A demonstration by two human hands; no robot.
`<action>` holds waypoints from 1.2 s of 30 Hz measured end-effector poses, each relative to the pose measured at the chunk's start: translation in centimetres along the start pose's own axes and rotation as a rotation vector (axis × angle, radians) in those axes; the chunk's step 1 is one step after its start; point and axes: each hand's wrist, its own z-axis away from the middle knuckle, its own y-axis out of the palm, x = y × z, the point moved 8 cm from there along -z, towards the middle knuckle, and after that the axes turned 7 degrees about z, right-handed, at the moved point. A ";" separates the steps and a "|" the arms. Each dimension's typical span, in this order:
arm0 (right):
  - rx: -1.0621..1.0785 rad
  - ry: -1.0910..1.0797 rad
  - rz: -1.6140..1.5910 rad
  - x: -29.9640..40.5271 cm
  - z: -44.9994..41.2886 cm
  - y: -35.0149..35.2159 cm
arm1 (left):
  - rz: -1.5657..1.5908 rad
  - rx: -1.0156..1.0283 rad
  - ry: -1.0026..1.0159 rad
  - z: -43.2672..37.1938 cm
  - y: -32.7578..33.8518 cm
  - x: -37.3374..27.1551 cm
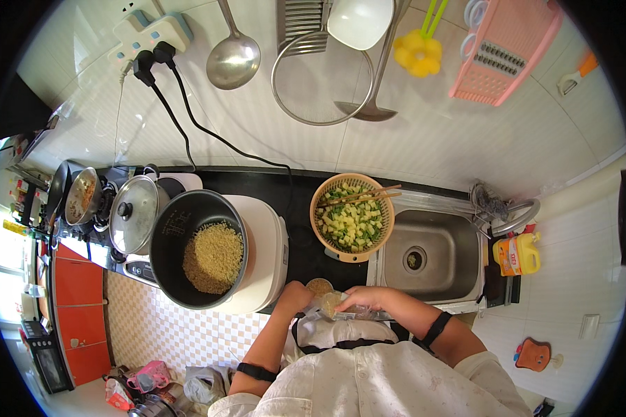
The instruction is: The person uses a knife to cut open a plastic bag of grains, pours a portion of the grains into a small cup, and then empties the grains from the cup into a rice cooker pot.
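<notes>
Close to my body at the counter's front edge, my left hand point(296, 297) is closed on the near side of a clear plastic bag point(329, 303) with pale grain in it. My right hand point(362, 298) grips the bag's other side. A small round cup of grain point(319, 286) sits at the bag's far edge, between my hands; whether a hand holds it I cannot tell. To the left, a dark inner cooking pot point(159, 260) with two shades of grain rests on or over a white rice cooker point(271, 250). Beyond my hands stands a colander point(389, 224) of diced pale and green vegetables with wooden chopsticks point(360, 199) across it.
A steel sink point(448, 250) lies right of the colander, with a yellow detergent bottle point(524, 254) beyond. On the left are a lidded pot point(133, 219) and a frying pan point(78, 208) by the stove. Black cords point(229, 146) run from the wall; utensils hang above.
</notes>
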 end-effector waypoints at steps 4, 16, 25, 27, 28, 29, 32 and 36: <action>-0.030 0.041 0.028 0.1 -0.1 -0.3 | 0.024 0.001 0.005 -0.3 0.0 0.3; 0.023 0.027 0.017 2.5 0.1 1.8 | -0.064 0.011 0.007 -0.4 0.0 0.8; -0.151 0.069 -0.004 1.8 -1.2 -0.2 | -0.092 -0.050 0.084 0.1 0.0 0.9; -0.178 0.073 0.048 1.7 -1.4 -0.3 | -0.056 -0.109 0.058 -0.2 -0.1 1.5; -0.206 0.076 0.096 1.8 -1.4 -0.5 | -0.055 -0.110 0.057 -0.2 0.0 1.5; -0.205 0.077 0.098 1.9 -1.4 -0.5 | -0.071 -0.120 0.045 -0.2 0.0 1.6; -0.262 0.036 0.166 2.5 -1.1 -0.6 | -0.149 -0.106 0.102 0.0 -0.1 1.2; -0.273 0.050 0.206 1.3 -2.9 -1.7 | -0.213 -0.138 0.182 0.8 -0.2 -0.5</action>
